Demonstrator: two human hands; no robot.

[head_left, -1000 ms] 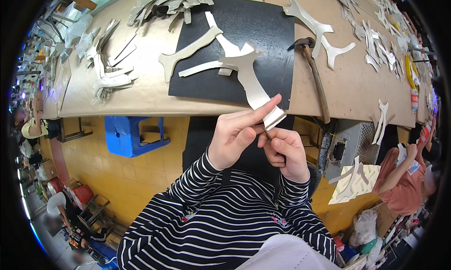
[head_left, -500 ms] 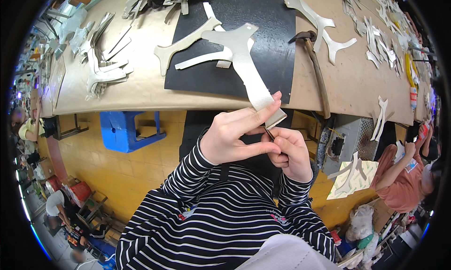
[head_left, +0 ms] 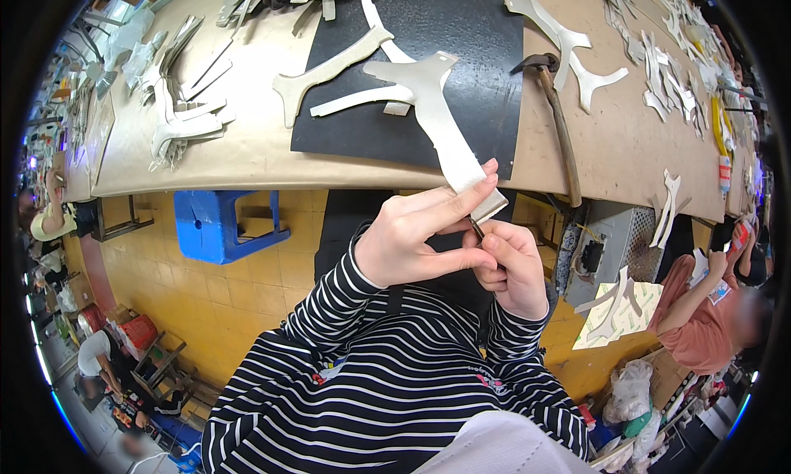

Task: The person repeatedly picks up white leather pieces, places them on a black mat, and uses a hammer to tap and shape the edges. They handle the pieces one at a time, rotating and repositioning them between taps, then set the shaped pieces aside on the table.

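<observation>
- Off-white branched cut-out [head_left: 429, 91] – its forked end reaches out over the black mat [head_left: 362, 136], and its long limb comes down past the table's front edge to your fingers
- Your left hand [head_left: 416, 233] has its fingers stretched together and closed across the lower limb, keeping hold of it; the limb's end shows just beyond your fingertips
- Your left thumb extends toward the other hand, its tip at those fingers – whether it presses on them you cannot tell from here
- Your right hand [head_left: 512, 264] pinches a thin dark tool [head_left: 475, 227] between thumb and curled fingers, its tip beside the limb's end; whether it touches is too small to tell
- Two-ended pale strip [head_left: 329, 70] lies partly on the mat, left of your cut-out
- Wooden-handled hammer [head_left: 556, 119] rests right of the mat, handle toward you, near a forked white cut-out [head_left: 564, 41]
- Tan-covered table [head_left: 247, 173] also bears a heap of pale offcuts [head_left: 177, 124] at your left
- Blue plastic stool [head_left: 202, 227] stands below the table, left of you
</observation>
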